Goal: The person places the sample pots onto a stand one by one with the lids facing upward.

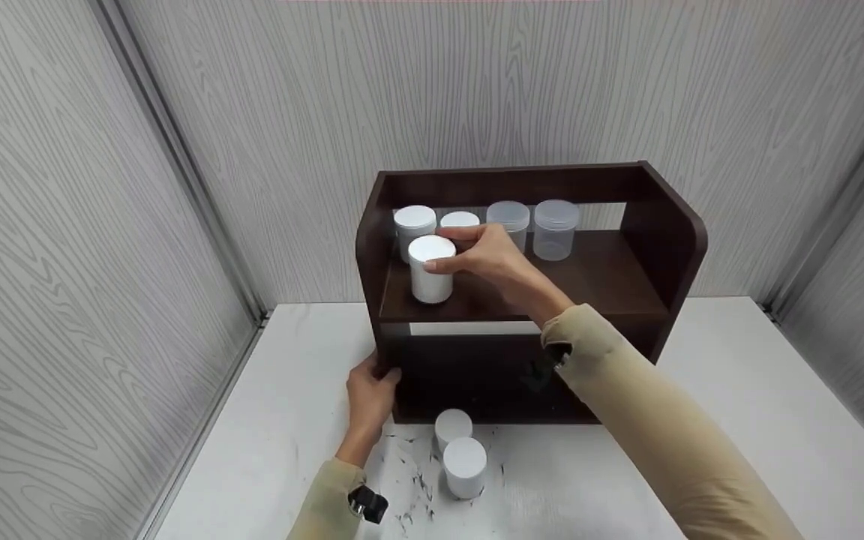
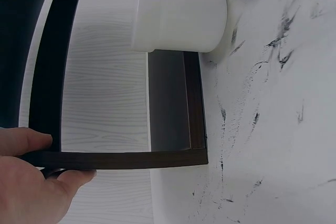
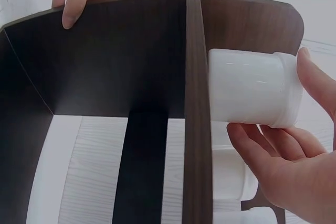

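My right hand [image 1: 488,253] holds a white lidded jar [image 1: 432,279] by its lid end, thumb on one side and fingers on the other. The jar stands upright at the left front of the upper shelf [image 1: 597,289], its base right at the board in the right wrist view. Lower down, my left hand [image 1: 372,390] grips the left side panel of the dark brown rack [image 2: 131,159], thumb and fingers on either face. Behind the held jar are two more white jars, one at the left [image 1: 415,217] and one [image 1: 460,219] partly hidden by my right hand.
Two translucent jars [image 1: 554,231] stand further right on the upper shelf, one partly behind my hand. On the white table [image 1: 552,480], two white jars [image 1: 466,466] stand before the rack, near dark scuff marks. Wood-grain panels [image 1: 312,97] enclose the table.
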Demonstrator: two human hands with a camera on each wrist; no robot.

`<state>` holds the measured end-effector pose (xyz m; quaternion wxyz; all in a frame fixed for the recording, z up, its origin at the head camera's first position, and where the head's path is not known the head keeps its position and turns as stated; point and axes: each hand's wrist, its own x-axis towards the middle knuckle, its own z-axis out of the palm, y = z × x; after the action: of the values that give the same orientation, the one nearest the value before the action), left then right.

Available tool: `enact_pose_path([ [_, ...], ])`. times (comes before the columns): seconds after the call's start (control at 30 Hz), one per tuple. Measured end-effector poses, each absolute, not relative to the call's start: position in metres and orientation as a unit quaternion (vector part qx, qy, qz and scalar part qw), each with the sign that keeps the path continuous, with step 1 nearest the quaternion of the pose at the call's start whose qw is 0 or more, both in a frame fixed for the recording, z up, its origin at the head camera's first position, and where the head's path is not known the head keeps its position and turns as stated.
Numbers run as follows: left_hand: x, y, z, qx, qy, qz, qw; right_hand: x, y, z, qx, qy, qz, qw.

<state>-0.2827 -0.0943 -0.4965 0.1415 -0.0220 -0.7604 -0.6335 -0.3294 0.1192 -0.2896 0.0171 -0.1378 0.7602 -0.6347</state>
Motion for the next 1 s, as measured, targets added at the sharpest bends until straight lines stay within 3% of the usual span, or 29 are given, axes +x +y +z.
enact_pose_path([
  [1.0, -0.281, -0.093, -0.496, -0.018, -0.767, -0.624, 0.146, -0.34, 0.095, -0.294, -0.12, 0.764, -0.634, -0.02],
])
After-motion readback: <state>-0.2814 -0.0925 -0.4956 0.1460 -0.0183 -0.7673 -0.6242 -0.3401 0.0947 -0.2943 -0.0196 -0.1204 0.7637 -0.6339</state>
